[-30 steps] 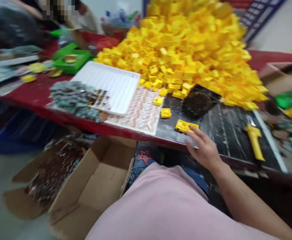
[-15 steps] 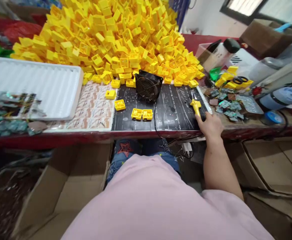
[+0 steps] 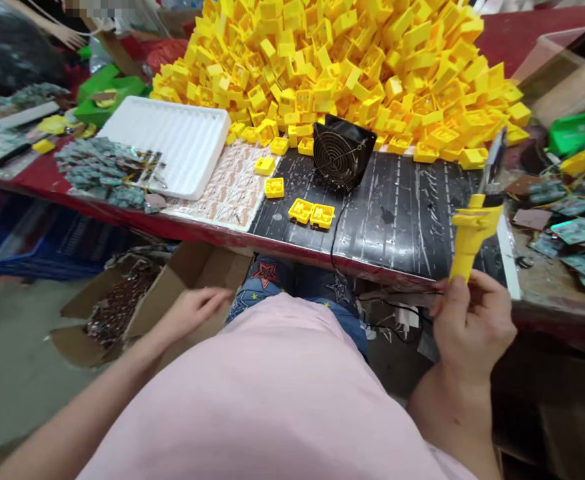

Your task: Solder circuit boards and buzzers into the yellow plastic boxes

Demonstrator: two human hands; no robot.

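"Since the right hand [image 3: 475, 323] had its fingers wrapped round the yellow-handled tool [image 3: 472, 230], where did that pair of yellow cases [image 3: 322, 216] sit?"

"Off to its left, flat on the black sheet [image 3: 402, 220] in front of the fan [image 3: 339, 152]. Tool's long axis ran away from the body, metal end up, leaning a bit right, so not aimed at the cases."

"And the left hand [image 3: 199, 310]?"

"Loose, nothing in it that I could see. It looked nearer the cases, tbh, but hung lower, short of the tabletop [image 3: 31, 179] edge."

"Containers?"

"White ridged tray [image 3: 182, 127] with a heap of greenish boards [image 3: 102, 170] over its near left corner, lots of bare ridges otherwise. Green bin [image 3: 132, 87] behind it had something yellowish inside. Down on the floor, a cardboard box [image 3: 69, 350] held brown, shiny bits, too small to tell what."
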